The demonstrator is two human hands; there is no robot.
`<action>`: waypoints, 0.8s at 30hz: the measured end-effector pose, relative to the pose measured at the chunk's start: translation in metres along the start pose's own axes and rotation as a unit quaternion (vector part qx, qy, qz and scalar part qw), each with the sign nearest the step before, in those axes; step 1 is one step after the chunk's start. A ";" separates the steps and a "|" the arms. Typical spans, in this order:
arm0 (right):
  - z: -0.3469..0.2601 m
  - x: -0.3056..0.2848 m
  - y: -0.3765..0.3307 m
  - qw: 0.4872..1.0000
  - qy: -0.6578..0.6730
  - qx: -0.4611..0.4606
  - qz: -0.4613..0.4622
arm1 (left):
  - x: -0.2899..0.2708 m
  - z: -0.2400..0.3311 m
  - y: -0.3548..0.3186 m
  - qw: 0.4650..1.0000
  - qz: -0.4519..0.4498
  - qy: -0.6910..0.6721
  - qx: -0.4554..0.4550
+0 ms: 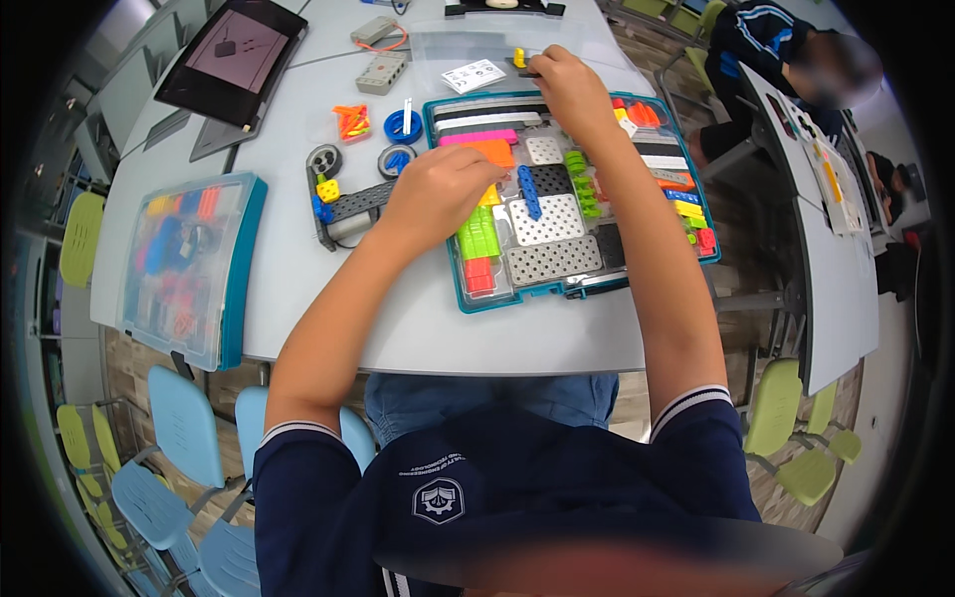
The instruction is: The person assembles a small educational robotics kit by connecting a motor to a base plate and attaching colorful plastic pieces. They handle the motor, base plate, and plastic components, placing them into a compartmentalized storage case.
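An open teal-rimmed parts case (497, 301) lies in front of me, its compartments full of colourful plastic building pieces. My left hand (438, 194) is over its left side, fingers curled together by the orange pieces (493, 151); its fingertips hide whatever they pinch. Reaching past the far edge, my right hand (572, 92) has its fingers closed on a small dark-and-yellow building piece (520, 60). A blue connector piece (528, 192) rests across white and dark perforated plates inside the case. Left of the case stands a partly built assembly with a dark perforated plate (360, 202) and wheels.
A closed clear-lidded case (184, 269) sits at the table's left. Beyond are a tablet (234, 60), a grey box (382, 73), a bag of orange pieces (352, 122), a blue wheel (403, 126) and a white printed paper (474, 76). Another person sits at the right.
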State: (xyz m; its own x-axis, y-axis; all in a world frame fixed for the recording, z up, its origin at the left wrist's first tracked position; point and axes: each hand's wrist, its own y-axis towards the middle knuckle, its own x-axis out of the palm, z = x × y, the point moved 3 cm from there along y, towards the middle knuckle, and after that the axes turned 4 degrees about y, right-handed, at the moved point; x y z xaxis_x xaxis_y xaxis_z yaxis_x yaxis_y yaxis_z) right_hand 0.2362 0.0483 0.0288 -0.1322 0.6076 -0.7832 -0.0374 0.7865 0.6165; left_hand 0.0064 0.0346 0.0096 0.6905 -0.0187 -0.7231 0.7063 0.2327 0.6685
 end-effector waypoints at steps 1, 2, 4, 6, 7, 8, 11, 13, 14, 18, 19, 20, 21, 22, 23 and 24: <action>0.000 0.002 0.000 1.000 -0.003 0.003 -0.006 | 0.000 0.000 0.000 1.000 -0.003 0.000 -0.004; -0.001 0.004 -0.001 1.000 -0.001 0.001 -0.011 | 0.000 0.001 -0.001 1.000 -0.001 -0.002 -0.002; -0.003 0.008 -0.001 1.000 -0.007 -0.010 -0.027 | -0.003 0.000 -0.002 1.000 0.003 0.001 0.000; 0.003 0.005 -0.003 0.999 -0.032 -0.019 -0.036 | -0.001 -0.002 0.000 1.000 -0.009 -0.005 -0.004; 0.003 0.007 -0.004 0.998 -0.045 -0.024 -0.039 | 0.001 -0.002 -0.001 1.000 -0.015 -0.010 -0.009; 0.001 0.009 -0.002 0.997 -0.049 -0.035 -0.038 | 0.000 -0.001 -0.001 1.000 -0.009 -0.009 -0.006; 0.002 0.011 0.001 0.996 -0.065 -0.045 -0.036 | -0.002 -0.001 -0.001 1.000 -0.001 -0.001 0.000; 0.005 0.011 0.002 0.994 -0.080 -0.066 -0.033 | -0.001 -0.001 -0.001 1.000 -0.008 -0.003 -0.001; 0.004 0.013 0.001 0.993 -0.085 -0.068 -0.043 | -0.001 -0.001 -0.001 1.000 -0.005 -0.006 0.002; 0.004 0.013 0.002 0.993 -0.082 -0.064 -0.061 | -0.002 0.000 -0.003 1.000 0.002 -0.005 0.003; 0.004 0.013 0.003 0.992 -0.084 -0.067 -0.061 | -0.002 -0.001 -0.002 1.000 0.004 -0.003 0.004; 0.004 0.012 0.003 0.992 -0.088 -0.070 -0.062 | -0.001 -0.001 -0.003 1.000 0.002 -0.001 0.004; 0.004 0.013 0.003 0.991 -0.092 -0.069 -0.068 | -0.001 -0.001 -0.002 1.000 0.000 0.001 0.005; 0.004 0.013 0.004 0.991 -0.091 -0.072 -0.069 | -0.001 -0.001 -0.002 1.000 -0.001 0.002 0.007; 0.004 0.013 0.004 0.991 -0.089 -0.075 -0.068 | 0.000 -0.001 -0.002 1.000 0.000 0.001 0.007; 0.005 0.013 0.004 0.991 -0.088 -0.074 -0.069 | -0.001 -0.001 -0.002 1.000 0.002 0.000 0.008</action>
State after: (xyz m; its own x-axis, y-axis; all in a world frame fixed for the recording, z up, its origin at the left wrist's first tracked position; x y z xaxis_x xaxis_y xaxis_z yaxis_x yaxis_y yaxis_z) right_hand 0.2389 0.0598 0.0203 0.0595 0.5148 -0.8552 -0.1899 0.8469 0.4966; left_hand 0.0046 0.0354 0.0086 0.6932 -0.0184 -0.7205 0.7062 0.2172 0.6739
